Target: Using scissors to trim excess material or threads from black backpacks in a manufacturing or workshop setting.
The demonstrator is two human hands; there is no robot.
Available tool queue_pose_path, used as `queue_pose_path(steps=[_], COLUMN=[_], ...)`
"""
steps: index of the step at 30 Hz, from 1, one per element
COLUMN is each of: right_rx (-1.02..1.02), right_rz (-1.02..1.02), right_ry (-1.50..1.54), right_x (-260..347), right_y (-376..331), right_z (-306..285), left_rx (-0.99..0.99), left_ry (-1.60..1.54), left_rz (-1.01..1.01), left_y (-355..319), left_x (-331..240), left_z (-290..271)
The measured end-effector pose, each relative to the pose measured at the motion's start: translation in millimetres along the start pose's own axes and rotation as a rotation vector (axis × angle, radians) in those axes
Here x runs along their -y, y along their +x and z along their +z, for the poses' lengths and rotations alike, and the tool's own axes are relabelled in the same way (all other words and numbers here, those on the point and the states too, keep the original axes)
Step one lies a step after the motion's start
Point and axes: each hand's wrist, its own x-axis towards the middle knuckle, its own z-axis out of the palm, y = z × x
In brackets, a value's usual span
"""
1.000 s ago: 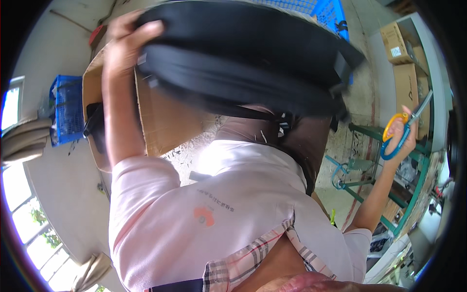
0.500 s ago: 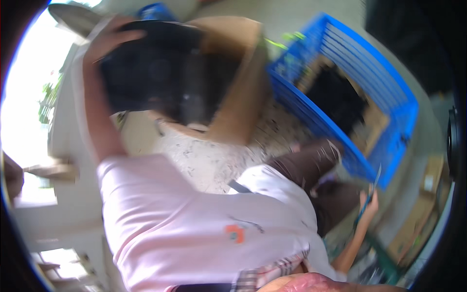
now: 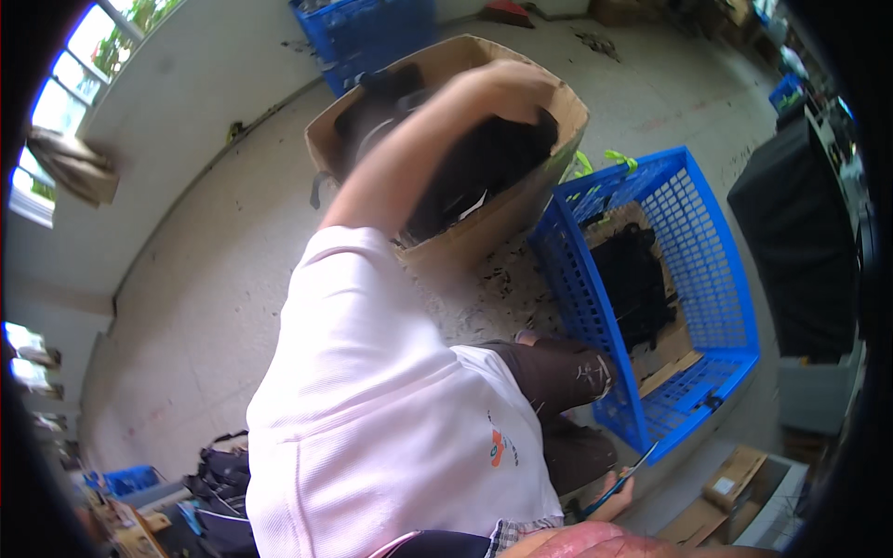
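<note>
My left arm reaches across a brown cardboard box point(image 3: 437, 251) in the upper middle. My left hand point(image 3: 521, 88), blurred, is at the box's right side, over a bulky black bag-like item point(image 3: 507, 144) and touching or very close to it. Its fingers are mostly hidden. More black material point(image 3: 391, 88) fills the box's left part. At the lower right my right hand point(image 3: 614, 498) is closed round scissors point(image 3: 600, 502) with blue-green handles, the blade pointing up and right, close to the near corner of a blue plastic basket point(image 3: 609, 325).
Inside the basket a black strapped item point(image 3: 633, 284) lies on cardboard. A blue crate point(image 3: 372, 37) stands behind the box. Black cloth point(image 3: 791, 242) hangs at the right. Flattened cardboard point(image 3: 735, 474) lies at lower right, a black bag point(image 3: 223, 493) at lower left.
My view has turned and sharpened. My left hand has gone from the black item's left side to the box's right side. The black item now sits lower in the box. My right hand keeps the scissors.
</note>
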Motion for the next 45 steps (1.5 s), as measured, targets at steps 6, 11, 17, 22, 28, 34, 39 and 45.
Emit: queue_pose_path(steps=[6,11,17,22,28,34,39,45], right_rx=[0.026,0.028,0.015,-0.001,0.006,-0.058,-0.1,-0.35], right_rz=[0.071,0.149,0.016,-0.053,0.079,0.146,0.3,0.245], right_ry=[0.034,0.107,0.044,-0.054,-0.184,-0.082,-0.173,-0.307], right_x=[23.1,16.7,10.4,41.4,62.1,65.6,20.0,18.2], right_y=[-9.6,-14.9,-33.0,-37.2,-33.5,-38.1,-25.7,-10.9], right_z=[-10.0,-19.0,-21.5,-14.3,-11.4,18.1,59.2,72.2], left_rx=[-0.078,0.097,-0.111,-0.314,-0.442,-0.424,0.027,0.549], left_ry=[0.07,0.104,0.091,0.307,0.603,-0.047,-0.404,-0.006], left_rz=[0.023,-0.043,0.087,0.183,-0.83,-0.244,0.119,0.568], left_y=[57.4,90.8,71.7,30.5,61.6,173.4,248.9,278.6], left_x=[-41.2,-53.9,-8.2,82.5,201.4,41.2,-159.6,-330.7], left_z=[44.2,42.2,26.7,-1.2,2.5,77.2,202.7,358.5])
